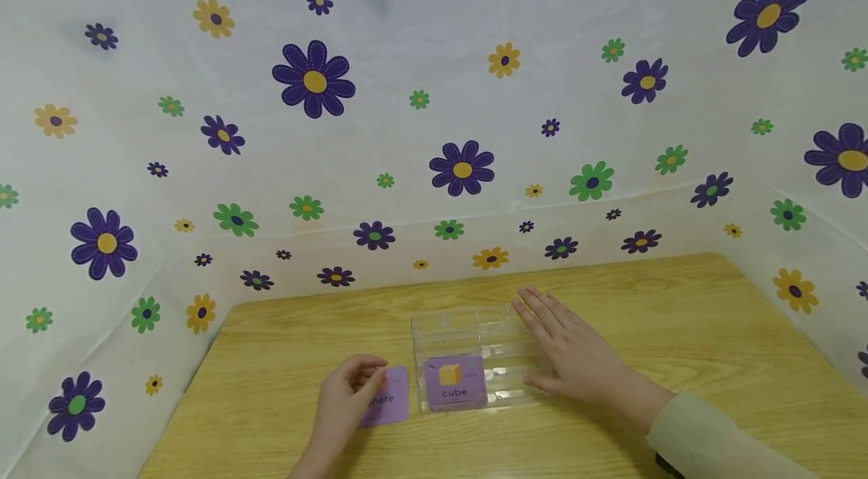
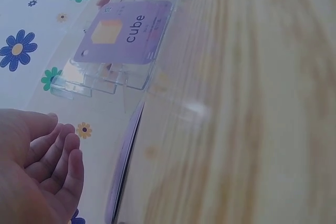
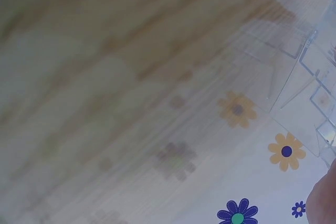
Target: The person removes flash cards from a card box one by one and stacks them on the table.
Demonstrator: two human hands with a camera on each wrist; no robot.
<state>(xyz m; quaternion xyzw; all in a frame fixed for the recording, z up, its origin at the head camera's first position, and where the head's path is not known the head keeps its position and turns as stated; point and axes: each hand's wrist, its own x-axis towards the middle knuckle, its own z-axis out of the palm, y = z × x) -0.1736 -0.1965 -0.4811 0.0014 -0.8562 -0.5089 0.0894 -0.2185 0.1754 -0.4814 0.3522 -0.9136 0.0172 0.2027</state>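
wooden table [image 1: 678, 328], purple cards [image 2: 123, 166] edge-on, apparently stacked, left wrist only

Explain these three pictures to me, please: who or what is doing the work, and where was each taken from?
There's no robot here: a person works bare-handed. The wide picture comes from a head-worn camera; the two close-ups come from a camera on each wrist. On the wood-grain table stands a clear plastic tiered rack holding a purple "cube" card. Left of it lies another purple card, its word partly hidden by the left hand, whose fingers look empty. The right hand, fingers fairly straight, seems to rest on the rack's right side.
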